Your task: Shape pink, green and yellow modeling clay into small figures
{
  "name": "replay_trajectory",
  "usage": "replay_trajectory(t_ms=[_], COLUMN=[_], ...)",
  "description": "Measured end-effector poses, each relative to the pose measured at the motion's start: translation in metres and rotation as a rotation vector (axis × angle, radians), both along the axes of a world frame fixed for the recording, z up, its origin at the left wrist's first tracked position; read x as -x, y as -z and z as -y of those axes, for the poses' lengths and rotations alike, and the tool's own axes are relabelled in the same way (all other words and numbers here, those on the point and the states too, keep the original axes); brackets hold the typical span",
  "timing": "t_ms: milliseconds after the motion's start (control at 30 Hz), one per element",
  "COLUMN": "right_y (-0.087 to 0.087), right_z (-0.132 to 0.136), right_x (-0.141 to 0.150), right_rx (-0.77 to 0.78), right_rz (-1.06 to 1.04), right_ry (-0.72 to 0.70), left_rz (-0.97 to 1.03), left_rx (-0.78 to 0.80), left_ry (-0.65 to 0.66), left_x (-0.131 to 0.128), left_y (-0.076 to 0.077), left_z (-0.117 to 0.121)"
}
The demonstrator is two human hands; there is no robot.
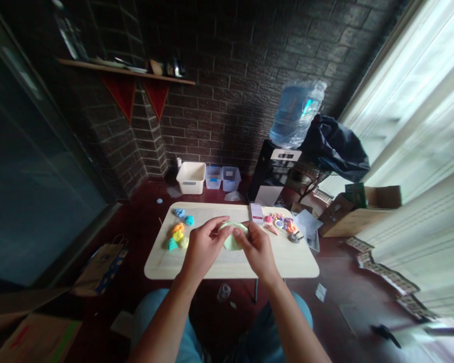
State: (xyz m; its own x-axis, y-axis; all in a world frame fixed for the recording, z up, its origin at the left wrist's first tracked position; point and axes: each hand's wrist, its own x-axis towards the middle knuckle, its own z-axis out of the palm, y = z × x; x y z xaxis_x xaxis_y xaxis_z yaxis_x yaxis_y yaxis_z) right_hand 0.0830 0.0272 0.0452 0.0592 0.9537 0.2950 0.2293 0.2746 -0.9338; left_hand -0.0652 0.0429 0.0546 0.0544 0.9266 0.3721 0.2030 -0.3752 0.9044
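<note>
Pinching a pale green, flat, roughly round sheet of soft-looking modelling clay (232,243) between both hands looks like the step in hand. The piece is held up over the middle of the cream, rectangular table with rounded corners (227,269). The left hand (206,243) grasps its left side and the right hand (258,246) its right side, with 2 thumbs laid near each other on the face turned to the wearer; most of the fingers are hidden, and how hard they press cannot be told.

For an even sheet, it would be best to let the fingers back the clay while the thumbs press lightly, working from the middle outward and turning the piece a little between presses. Pulling the 2 sides apart would risk a thin centre or a torn rim, so both hands should give equal pressure. Clean fingertips would help too, since a pale colour probably picks up smears easily: the blue, orange, yellow and green clay lumps (178,228) sit to the left, and the cluster of small multicoloured clay shapes (279,223) lies to the right, beside the upright-lying phone with a lit screen (256,213)
</note>
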Motion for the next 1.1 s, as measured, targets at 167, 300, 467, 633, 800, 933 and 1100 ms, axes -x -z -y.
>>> replay_trajectory(t_ms=[167, 300, 467, 633, 800, 933, 1100], right_y=[-0.013, -0.024, -0.03, -0.031, -0.024, -0.019, -0.021], right_z=[-0.003, -0.001, 0.007, 0.015, 0.023, 0.028, 0.03], right_x=[0.008, 0.012, 0.007, 0.002, -0.012, -0.031, -0.049], right_rx=[-0.008, -0.021, -0.093, -0.116, -0.033, 0.011, -0.007], right_rz=[-0.026, -0.039, 0.107, 0.072, -0.047, -0.087, -0.061], right_ry=[-0.004, -0.016, 0.074, 0.093, 0.033, 0.001, -0.035], left_rz=[-0.051, -0.055, 0.028, 0.129, 0.139, 0.16, 0.156], left_rx=[0.039, 0.041, 0.108, 0.266, 0.265, 0.267, 0.284], left_ry=[0.088, 0.073, 0.159, 0.283, 0.185, 0.102, 0.101], left_x=[0.015, 0.018, 0.009, 0.002, -0.013, -0.034, -0.052], left_y=[-0.011, -0.017, -0.018, -0.02, -0.014, -0.007, -0.009], left_z=[-0.008, -0.009, -0.006, 0.004, 0.017, 0.027, 0.036])
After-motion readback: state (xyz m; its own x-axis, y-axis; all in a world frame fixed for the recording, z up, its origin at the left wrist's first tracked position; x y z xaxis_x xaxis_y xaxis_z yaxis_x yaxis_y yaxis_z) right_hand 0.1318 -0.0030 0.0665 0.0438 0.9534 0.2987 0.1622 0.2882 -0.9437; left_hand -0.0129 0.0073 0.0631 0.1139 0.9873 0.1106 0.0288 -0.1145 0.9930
